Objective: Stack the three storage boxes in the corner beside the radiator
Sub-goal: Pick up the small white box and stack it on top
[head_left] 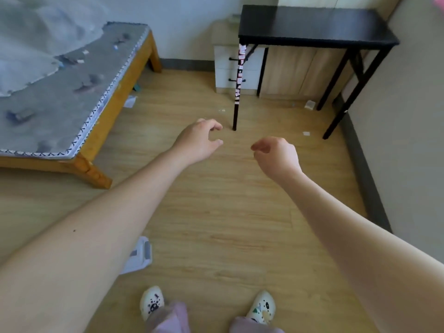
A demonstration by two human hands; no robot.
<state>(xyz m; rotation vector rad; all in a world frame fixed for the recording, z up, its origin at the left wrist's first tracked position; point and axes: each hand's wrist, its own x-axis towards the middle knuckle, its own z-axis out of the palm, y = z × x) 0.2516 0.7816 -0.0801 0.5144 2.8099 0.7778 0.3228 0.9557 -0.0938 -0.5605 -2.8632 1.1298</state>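
No storage box and no radiator show in the head view. My left hand [200, 138] is stretched out over the wooden floor, fingers loosely curled and apart, holding nothing. My right hand [276, 155] hangs a little to its right at about the same height, fingers also curled and apart, empty. Both hands hover above bare floor just in front of the near leg of a black table [312, 25].
A bed [72, 92] with a grey mattress and wooden frame fills the left. A white drawer unit [225, 68] stands against the far wall beside the table. A white plastic item [140, 255] lies on the floor near my feet. A wall [396, 128] runs along the right.
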